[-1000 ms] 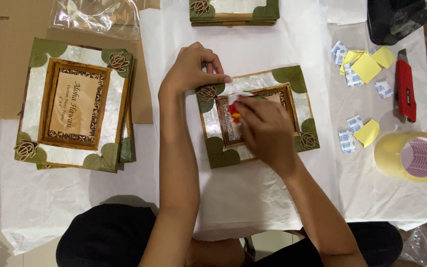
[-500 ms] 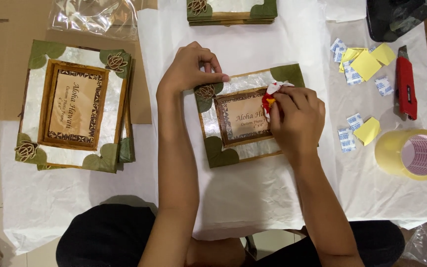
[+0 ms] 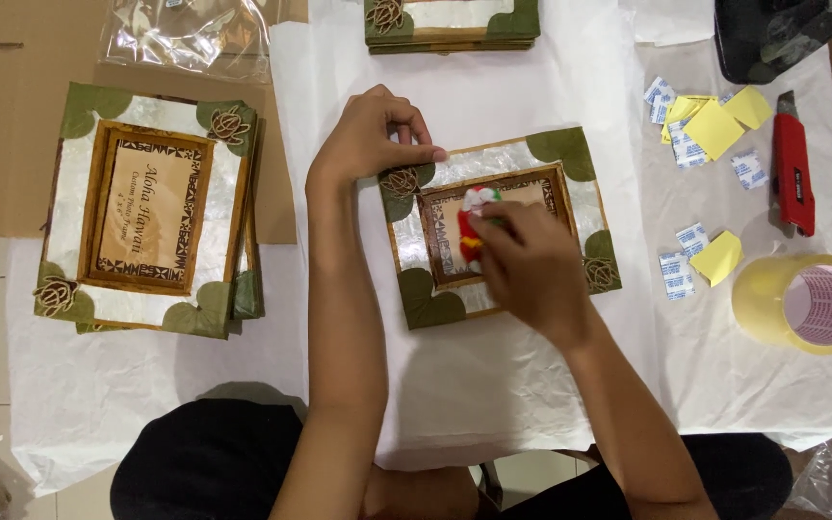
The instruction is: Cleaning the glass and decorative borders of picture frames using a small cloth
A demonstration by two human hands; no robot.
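Left hand (image 3: 373, 135) presses flat on the picture frame's (image 3: 541, 164) far-left corner, grasping nothing; right hand (image 3: 532, 265) clenches a red-and-white cloth (image 3: 469, 226) against its glass, the frame lying crosswise, mid-surface.

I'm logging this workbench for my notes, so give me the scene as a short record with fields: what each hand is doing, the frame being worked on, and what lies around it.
Left hand: presses the top left corner of the shell-faced picture frame with green leaf corners, fingers flat.
Right hand: grip closed on a red and white cloth, held against the frame's centre panel.
Surface: white paper sheet.
Left side: stack of matching frames.
Right side: red utility knife, yellow tape roll, yellow paper squares, small white sachets.
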